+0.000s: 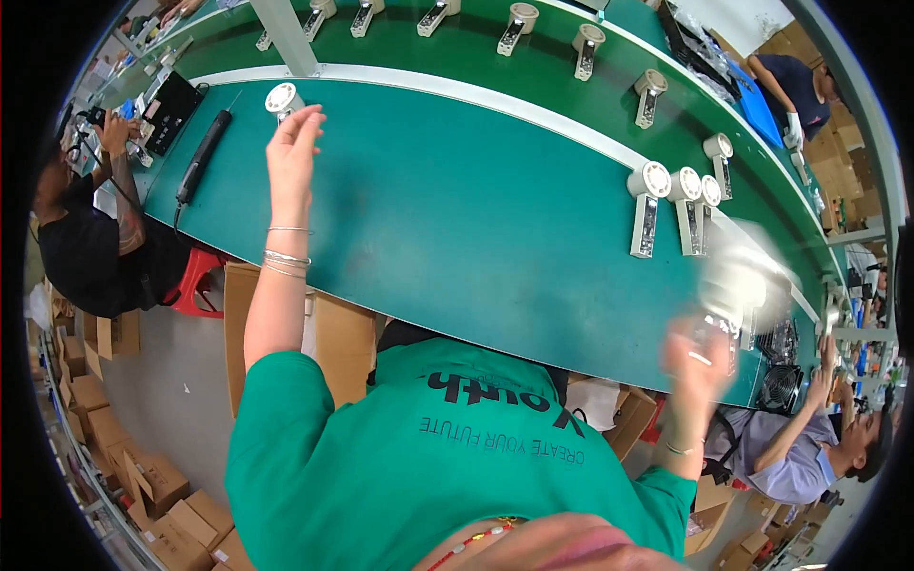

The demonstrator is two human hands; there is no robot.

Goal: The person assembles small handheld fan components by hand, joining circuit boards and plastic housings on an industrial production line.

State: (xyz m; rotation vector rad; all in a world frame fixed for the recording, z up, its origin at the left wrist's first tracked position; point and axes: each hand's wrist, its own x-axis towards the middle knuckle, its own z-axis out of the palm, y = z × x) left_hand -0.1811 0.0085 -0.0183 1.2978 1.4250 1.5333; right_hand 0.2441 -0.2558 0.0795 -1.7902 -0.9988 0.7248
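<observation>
On the green workbench [457,219], my left hand [293,157] is raised at the left, fingers stretched out and nothing visible in them. Just beyond its fingertips stands a white round-headed device [282,97] with its handle partly hidden by the hand. My right hand [700,357] is smeared by motion at the right. It grips another white round-headed handheld device [743,281], also blurred. Close beyond it, several like devices stand in a group, one with a white head [651,179] and a handle [645,226] showing its inner parts.
A black corded electric screwdriver [203,157] lies at the left. Along the far side runs a green conveyor belt [428,52] carrying several similar devices, behind a pale rail [476,95]. Co-workers sit at left [95,228] and right [795,457]. Black fan-like parts [781,385] lie near the right end.
</observation>
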